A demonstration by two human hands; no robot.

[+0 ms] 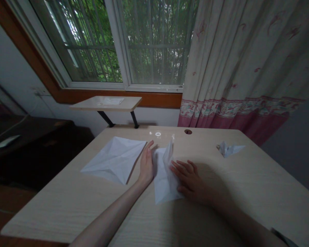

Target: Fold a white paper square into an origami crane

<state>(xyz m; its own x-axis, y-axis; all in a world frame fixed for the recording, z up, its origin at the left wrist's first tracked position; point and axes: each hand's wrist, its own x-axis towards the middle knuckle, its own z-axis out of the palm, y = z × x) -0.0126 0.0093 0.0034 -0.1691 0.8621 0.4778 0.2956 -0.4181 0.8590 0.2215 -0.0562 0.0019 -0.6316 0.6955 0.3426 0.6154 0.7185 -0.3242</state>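
A white sheet of paper (162, 185) lies folded over on the desk, its right flap standing partly upright. Along its left edge rests my left hand (146, 163), on its side with the fingers stretched out. From the right, my right hand (189, 178) lies against the raised flap, fingers spread and palm down. Left of my left hand is a second white sheet (115, 157), opened out and marked with creases. A small folded paper figure (229, 149), with pointed ends, sits farther right.
The pale wooden desk (67, 202) carries a raised shelf (87, 104) at the back left, with a white paper (112, 101) on it. A round cable hole (188, 131) is near the rear edge. Behind stand a window (154, 44) and a patterned curtain (237, 61).
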